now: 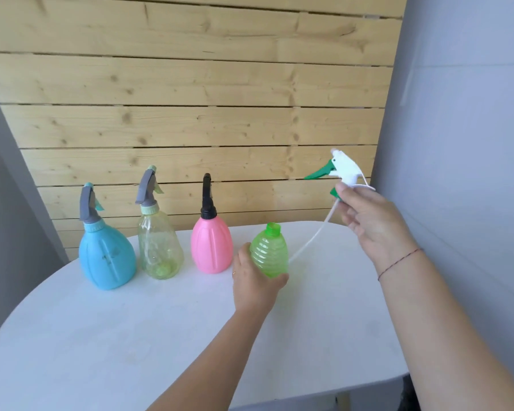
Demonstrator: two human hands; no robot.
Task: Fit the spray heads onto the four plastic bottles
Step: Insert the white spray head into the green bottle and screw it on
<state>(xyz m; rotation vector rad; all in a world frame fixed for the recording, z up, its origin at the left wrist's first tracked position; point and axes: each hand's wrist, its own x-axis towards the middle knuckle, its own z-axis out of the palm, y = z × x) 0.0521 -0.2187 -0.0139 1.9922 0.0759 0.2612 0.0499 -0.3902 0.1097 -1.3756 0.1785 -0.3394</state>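
Left hand [254, 284]: closed around the lower body of green bottle [270, 250], fingers wrapped from the near side; bottle tilted slightly, neck open, no head fitted; base hidden by the hand, so contact with the table cannot be told.

Right hand [368, 221]: raised above and to the right of the green bottle, well apart from its neck; fingers pinched on the collar of spray head [343, 170]. Thin red thread on the wrist.

Spray head: white body, green trigger and collar, nozzle pointing left; white dip tube [312, 241] trailing down-left, its lower end passing just beside the green bottle.

Green bottle: translucent, ribbed, threaded mouth.

Table [131, 336]: white, rounded edges.

Row at the far edge, left of the green bottle, all upright with heads on: pink bottle [211, 247], black head; clear bottle [160, 247], grey trigger, pale green collar; blue bottle [107, 256], grey trigger.

Behind: wall of horizontal pine planks [190, 84]; grey wall [463, 114] at right.
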